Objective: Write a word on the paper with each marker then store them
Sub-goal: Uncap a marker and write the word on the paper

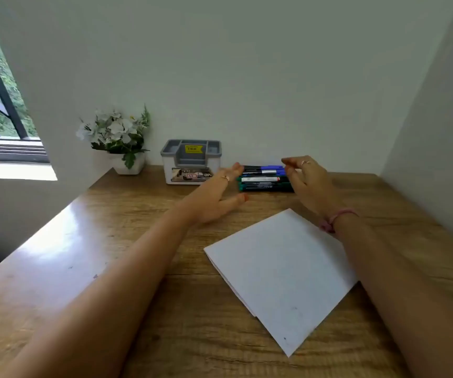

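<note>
Both my hands are spread wide, empty: left hand (214, 197) and right hand (308, 184) flank the markers (265, 178), lying crosswise, right nearer.

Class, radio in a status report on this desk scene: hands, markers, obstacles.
Left hand and right hand open, flanking markers. Markers lying bundled beside organizer. Paper blank. No obstruction.

Both arms reach across the wooden table (89, 241). The left hand (216, 196) and right hand (305, 184), fingers straight, flank a row of markers (263, 178) lying by the wall. A grey-topped organiser (191, 162) stands just left; blank paper (280, 274) lies nearer.
</note>
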`<state>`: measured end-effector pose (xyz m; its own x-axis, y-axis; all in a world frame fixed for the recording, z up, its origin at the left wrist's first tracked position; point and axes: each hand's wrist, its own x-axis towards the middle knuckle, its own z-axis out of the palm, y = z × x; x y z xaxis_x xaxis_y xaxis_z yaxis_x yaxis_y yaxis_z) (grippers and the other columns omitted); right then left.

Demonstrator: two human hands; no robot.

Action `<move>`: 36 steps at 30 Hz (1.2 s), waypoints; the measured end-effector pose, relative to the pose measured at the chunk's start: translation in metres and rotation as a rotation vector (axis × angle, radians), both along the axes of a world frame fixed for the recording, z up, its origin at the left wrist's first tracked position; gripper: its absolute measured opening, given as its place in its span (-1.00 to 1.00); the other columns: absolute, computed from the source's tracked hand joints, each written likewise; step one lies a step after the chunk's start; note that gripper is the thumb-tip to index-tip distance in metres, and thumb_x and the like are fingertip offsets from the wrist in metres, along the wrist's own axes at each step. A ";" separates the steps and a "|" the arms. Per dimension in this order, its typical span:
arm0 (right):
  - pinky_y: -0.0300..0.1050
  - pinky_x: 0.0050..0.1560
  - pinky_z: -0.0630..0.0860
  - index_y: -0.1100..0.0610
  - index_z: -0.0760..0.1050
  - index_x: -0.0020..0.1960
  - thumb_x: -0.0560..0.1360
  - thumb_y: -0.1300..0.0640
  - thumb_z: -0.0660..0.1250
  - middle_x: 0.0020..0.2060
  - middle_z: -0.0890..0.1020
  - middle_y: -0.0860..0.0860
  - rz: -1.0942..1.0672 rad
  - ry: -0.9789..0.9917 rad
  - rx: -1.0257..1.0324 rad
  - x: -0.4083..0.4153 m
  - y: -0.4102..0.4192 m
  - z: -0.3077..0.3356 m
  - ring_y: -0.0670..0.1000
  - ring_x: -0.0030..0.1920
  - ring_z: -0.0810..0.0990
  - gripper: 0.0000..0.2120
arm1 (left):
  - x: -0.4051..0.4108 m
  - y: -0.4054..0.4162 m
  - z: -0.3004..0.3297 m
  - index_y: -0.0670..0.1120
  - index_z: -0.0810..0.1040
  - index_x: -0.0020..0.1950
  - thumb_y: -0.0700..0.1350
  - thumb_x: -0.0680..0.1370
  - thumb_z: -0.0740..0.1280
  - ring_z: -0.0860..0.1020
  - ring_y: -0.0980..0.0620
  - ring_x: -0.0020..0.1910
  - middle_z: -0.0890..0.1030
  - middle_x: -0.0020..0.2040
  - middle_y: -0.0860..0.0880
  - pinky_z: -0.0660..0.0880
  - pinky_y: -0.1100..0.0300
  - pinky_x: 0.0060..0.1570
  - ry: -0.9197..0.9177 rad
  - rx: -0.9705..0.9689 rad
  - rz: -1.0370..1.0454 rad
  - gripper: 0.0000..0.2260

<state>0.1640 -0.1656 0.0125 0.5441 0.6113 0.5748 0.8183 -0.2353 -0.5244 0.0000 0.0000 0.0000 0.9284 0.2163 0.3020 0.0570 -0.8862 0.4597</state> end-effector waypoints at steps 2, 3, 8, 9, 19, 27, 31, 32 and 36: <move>-0.23 0.11 0.37 0.15 0.47 0.28 0.60 0.17 0.13 0.17 0.52 0.09 -0.017 -0.028 -0.109 0.003 0.000 -0.005 0.04 0.15 0.50 -0.71 | 0.004 0.000 -0.001 0.03 0.21 0.48 0.11 0.55 0.24 0.26 0.07 0.42 0.26 0.48 0.00 0.27 0.08 0.39 0.042 -0.056 -0.047 -0.47; -0.18 0.09 0.39 0.16 0.47 0.27 0.60 0.17 0.13 0.15 0.53 0.10 -0.028 -0.060 -0.155 0.007 0.000 -0.009 0.06 0.12 0.51 -0.71 | 0.005 -0.001 -0.003 0.06 0.28 0.45 0.10 0.55 0.26 0.32 0.10 0.36 0.33 0.44 0.01 0.34 0.13 0.33 0.068 -0.077 -0.066 -0.52; -0.10 0.07 0.40 0.17 0.49 0.24 0.58 0.22 0.14 0.13 0.54 0.13 -0.055 -0.092 -0.189 0.017 0.000 -0.013 0.10 0.09 0.52 -0.72 | 0.002 -0.008 -0.002 0.21 0.49 0.22 0.06 0.53 0.30 0.39 0.21 0.26 0.47 0.30 0.10 0.31 0.36 0.17 0.168 -0.200 -0.176 -0.74; -0.10 0.07 0.41 0.17 0.50 0.23 0.58 0.23 0.14 0.13 0.54 0.13 -0.056 -0.081 -0.186 0.019 0.002 -0.013 0.10 0.08 0.52 -0.72 | 0.001 -0.009 -0.001 0.25 0.49 0.19 0.08 0.52 0.31 0.37 0.21 0.29 0.45 0.31 0.11 0.29 0.33 0.20 0.195 -0.217 -0.201 -0.75; -0.04 0.03 0.43 0.05 0.48 0.28 0.58 0.20 0.12 0.21 0.53 0.08 -0.079 -0.116 -0.377 0.038 0.012 -0.023 0.09 0.05 0.53 -0.67 | -0.002 -0.015 0.001 0.28 0.36 0.35 0.10 0.54 0.28 0.07 0.11 0.47 0.11 0.52 0.09 0.04 0.17 0.36 0.456 -0.002 -0.279 -0.62; 0.16 0.24 0.37 -0.09 0.34 0.39 0.59 0.16 0.07 0.31 0.43 0.02 -0.101 -0.231 -0.633 0.036 0.020 -0.028 0.09 0.31 0.38 -0.60 | -0.003 -0.018 -0.004 0.33 0.28 0.38 0.15 0.54 0.23 0.00 0.05 0.49 0.03 0.54 0.07 -0.05 0.14 0.34 0.460 0.091 -0.269 -0.59; 0.09 0.17 0.43 -0.07 0.40 0.34 0.58 0.03 0.14 0.25 0.45 0.08 -0.150 -0.371 -0.697 0.032 0.025 -0.017 0.12 0.21 0.45 -0.66 | -0.002 -0.020 -0.007 0.33 0.32 0.36 0.20 0.51 0.25 0.06 0.05 0.47 0.10 0.53 0.08 0.02 0.10 0.37 0.387 0.133 -0.263 -0.59; 0.05 0.14 0.44 -0.06 0.43 0.32 0.57 0.00 0.14 0.23 0.45 0.10 -0.154 -0.404 -0.723 0.031 0.026 -0.013 0.12 0.18 0.46 -0.67 | -0.002 -0.020 -0.007 0.34 0.33 0.34 0.23 0.49 0.26 0.07 0.05 0.47 0.12 0.52 0.09 0.03 0.06 0.39 0.373 0.135 -0.260 -0.59; 0.03 0.12 0.47 0.04 0.52 0.21 0.57 -0.03 0.18 0.14 0.48 0.13 -0.125 -0.381 -0.786 0.030 0.031 -0.004 0.10 0.11 0.47 -0.71 | 0.002 -0.024 -0.011 0.35 0.38 0.28 0.34 0.40 0.23 0.09 0.09 0.46 0.18 0.49 0.18 0.04 -0.14 0.42 0.314 0.128 -0.249 -0.55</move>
